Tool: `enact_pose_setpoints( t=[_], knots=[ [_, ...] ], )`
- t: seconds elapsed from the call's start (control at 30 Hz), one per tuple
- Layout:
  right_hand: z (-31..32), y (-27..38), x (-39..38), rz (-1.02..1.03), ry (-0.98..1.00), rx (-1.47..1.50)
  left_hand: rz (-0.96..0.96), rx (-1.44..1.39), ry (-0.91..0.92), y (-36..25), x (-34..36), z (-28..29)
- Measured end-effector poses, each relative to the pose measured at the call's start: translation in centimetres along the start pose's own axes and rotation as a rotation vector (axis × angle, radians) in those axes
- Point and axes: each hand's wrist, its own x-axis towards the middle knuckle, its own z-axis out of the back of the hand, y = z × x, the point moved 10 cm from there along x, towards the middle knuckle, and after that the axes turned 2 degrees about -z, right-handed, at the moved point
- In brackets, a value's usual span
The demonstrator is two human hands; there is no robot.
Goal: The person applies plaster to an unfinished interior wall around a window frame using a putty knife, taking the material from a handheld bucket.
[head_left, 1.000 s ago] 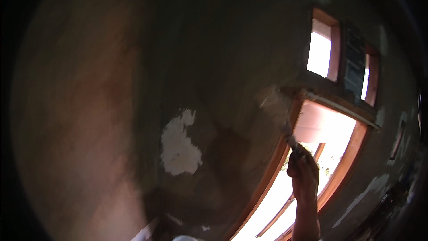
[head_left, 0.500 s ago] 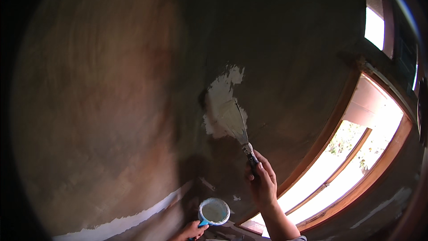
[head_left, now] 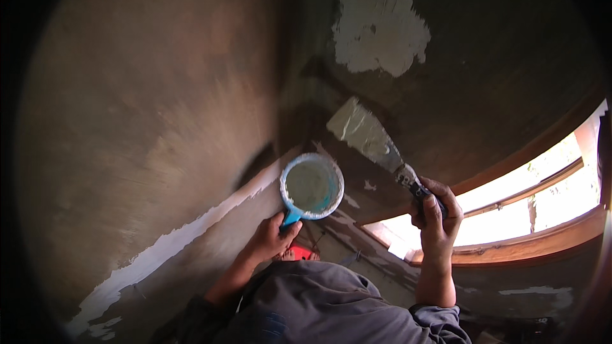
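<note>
Two walls fill most of my feed and meet at a corner: a rough brown plaster wall (head_left: 146, 89) on the left, a darker grey-brown plaster wall (head_left: 503, 44) on the right. In the right wall I log a bright opening with an orange-brown wooden frame (head_left: 542, 246). Wearer's torso, in a dark grey cloth shirt (head_left: 312, 306), at the lower edge.

A ragged white strip (head_left: 166, 248) runs diagonally along the lower left wall. On the right wall, near the top of view, I note an irregular off-white patch (head_left: 379, 22).

Putty knife with a broad, paste-smeared metal blade and a black handle (head_left: 382, 145): below the patch, blade pointing up and left. Gap between blade and wall: I cannot judge it.

Round light-blue pot with a white-crusted rim (head_left: 340, 185): below and left of the blade, tipped so I see pale paste inside.

Right hand (head_left: 438, 216): fingers curled closed around the knife's handle, thumb lying against it. Left hand (head_left: 271, 239): closed on the pot's blue handle, thumb on top; I cannot make out every finger.

Smallest: a bright red object (head_left: 302, 253) low down, partly covered by the shirt.
</note>
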Motion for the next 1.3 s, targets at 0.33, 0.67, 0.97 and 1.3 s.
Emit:
enact_pose_setpoints(
  t=[0.33,0.67,0.97,1.3],
  knots=[
    [-3.2,-2.7,-1.8,-0.061,0.217,-0.493,-0.089,0.137,0.035,-1.9,-0.3,0.0],
    [-7.6,-8.4,-2.3,0.020,0.368,-0.799,-0.100,0.284,0.055,-2.7,-0.9,-0.9],
    [-7.8,-9.1,-2.7,0.035,0.269,-0.685,-0.103,0.322,0.025,-2.5,-1.5,-0.5],
    [-8.6,-10.0,-3.9,-0.035,0.314,-0.680,-0.084,0.318,0.045,-2.0,-1.5,-1.5]
  ],
)
